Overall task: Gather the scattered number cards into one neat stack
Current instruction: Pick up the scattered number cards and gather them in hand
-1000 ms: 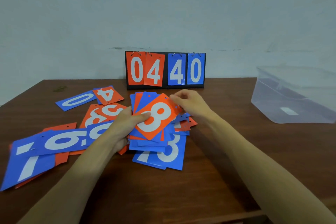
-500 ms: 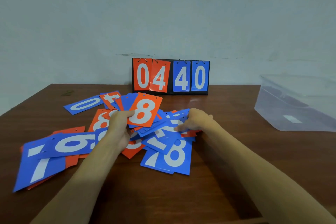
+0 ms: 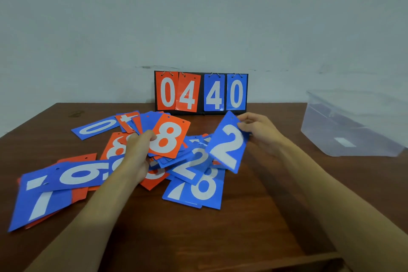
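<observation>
Left hand (image 3: 138,157) mid-frame, fingers clasping a fanned stack topped by an orange 8 card (image 3: 169,139), right hand (image 3: 259,131) pinching a raised blue 2 card (image 3: 228,144) at its upper right edge.

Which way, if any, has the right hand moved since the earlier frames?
Yes. The right hand has lifted from the pile toward the scoreboard, now by its lower right corner, pinching the blue 2 card.

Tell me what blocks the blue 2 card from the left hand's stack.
Nothing visible. The right hand holds the blue 2 card lifted beside the stack in the left hand; loose cards lie only beneath the gap.
</observation>
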`<control>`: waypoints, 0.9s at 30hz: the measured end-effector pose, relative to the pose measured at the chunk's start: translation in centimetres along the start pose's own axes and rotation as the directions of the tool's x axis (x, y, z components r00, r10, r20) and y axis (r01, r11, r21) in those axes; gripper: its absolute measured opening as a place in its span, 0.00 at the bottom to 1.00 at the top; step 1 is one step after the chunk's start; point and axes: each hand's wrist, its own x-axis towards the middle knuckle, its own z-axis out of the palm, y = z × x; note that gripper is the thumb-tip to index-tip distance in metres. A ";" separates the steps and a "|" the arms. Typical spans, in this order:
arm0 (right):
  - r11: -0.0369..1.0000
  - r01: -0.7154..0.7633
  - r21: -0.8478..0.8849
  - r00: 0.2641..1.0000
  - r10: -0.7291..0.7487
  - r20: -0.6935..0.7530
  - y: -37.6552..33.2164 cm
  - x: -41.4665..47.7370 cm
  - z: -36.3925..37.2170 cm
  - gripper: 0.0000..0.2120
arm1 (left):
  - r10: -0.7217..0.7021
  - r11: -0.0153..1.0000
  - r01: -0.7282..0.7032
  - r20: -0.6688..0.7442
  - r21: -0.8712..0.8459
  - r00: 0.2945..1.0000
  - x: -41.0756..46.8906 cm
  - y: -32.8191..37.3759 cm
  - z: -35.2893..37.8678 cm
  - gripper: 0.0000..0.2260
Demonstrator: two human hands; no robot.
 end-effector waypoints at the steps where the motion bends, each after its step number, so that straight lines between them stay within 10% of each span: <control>1: 0.999 0.028 -0.035 0.999 -0.027 0.046 -0.1 -0.1 0.6 0.04 | 0.001 1.000 -0.001 0.020 0.006 1.000 -0.1 0.0 0.1 0.09; 11: 0.832 0.328 -0.447 0.943 -0.315 0.105 -0.7 2.1 7.2 0.07 | 0.092 0.990 -0.119 0.301 0.074 0.949 -1.0 -0.8 0.9 0.10; 21: 0.846 0.435 -0.307 0.900 -0.411 0.145 -0.9 2.3 7.8 0.08 | -0.087 0.981 0.015 0.367 0.196 0.926 -0.8 -0.8 0.6 0.12; 27: 0.716 0.164 -0.678 0.986 -0.119 0.112 1.0 2.8 6.1 0.25 | -0.013 1.000 0.018 0.154 -0.026 0.988 -0.1 -0.6 0.2 0.16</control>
